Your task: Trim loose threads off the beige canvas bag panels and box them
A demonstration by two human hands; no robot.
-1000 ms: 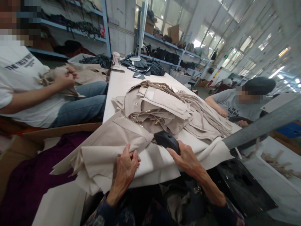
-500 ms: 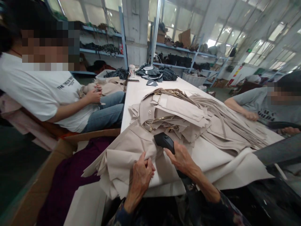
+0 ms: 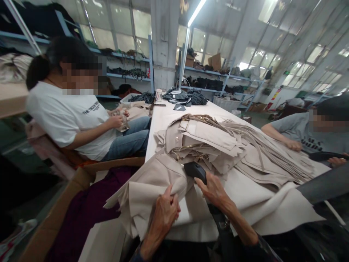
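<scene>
My left hand [image 3: 165, 207] is closed on the near edge of a beige garment [image 3: 152, 178], thumb and fingers pinching a fold. The cloth drapes over the table's near corner. In my right hand [image 3: 215, 189] is a black handheld thread trimmer [image 3: 195, 171], with what looks like a dark hose running down below my wrist. Its head is at the garment's right edge, just beyond my left hand; whether it touches cloth I cannot tell. Right behind it lies a pile of beige pieces [image 3: 209, 133] with small metal fittings.
Long beige strips [image 3: 261, 140] spread across the table's right side. To the left stands a cardboard box [image 3: 80, 178] holding purple cloth [image 3: 92, 203]. A person in white [image 3: 79, 116] sits left, handling beige fabric; another in grey [image 3: 289, 127] sits right. Dark pieces [image 3: 180, 96] lie at the far end.
The whole view has shifted, so the scene sits lower and slightly further right. My hands keep nearly the same hold on the garment and trimmer.
</scene>
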